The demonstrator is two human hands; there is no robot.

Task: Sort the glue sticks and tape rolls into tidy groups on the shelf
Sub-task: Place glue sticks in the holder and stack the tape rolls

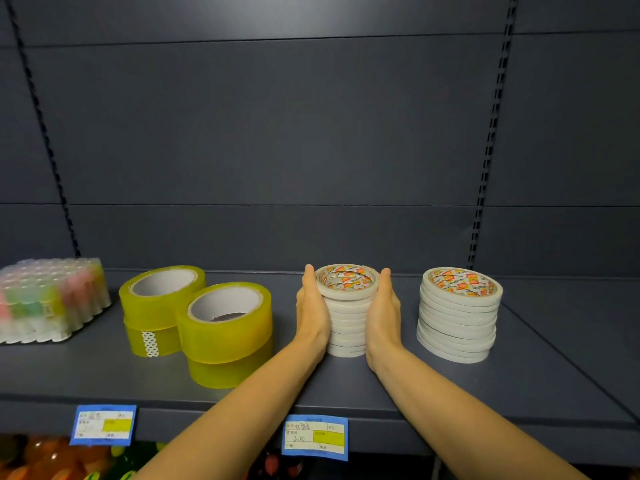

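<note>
Left hand (pixel 311 313) and right hand (pixel 382 317) flank stack of thin white tape rolls (pixel 346 318).
Fingers (pixel 309 282) straight, together, flat against its sides; stack sits mid dark grey metal shelf (pixel 536 382), beside wide yellow tape rolls (pixel 225 327).

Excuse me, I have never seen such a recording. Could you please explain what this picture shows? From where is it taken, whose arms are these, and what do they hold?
There is no machine here. A person wears a camera on the head, so this single picture looks forward and down along that person's own arms at a dark shop shelf. The left hand and the right hand, fingers straight, press against the two sides of a stack of thin white tape rolls that stands on the shelf. A second white stack stands apart to its right. To the left are a back pile and a front pile of wide yellowish tape, two rolls each. At the far left is a blurred wrapped pack of glue sticks.
</note>
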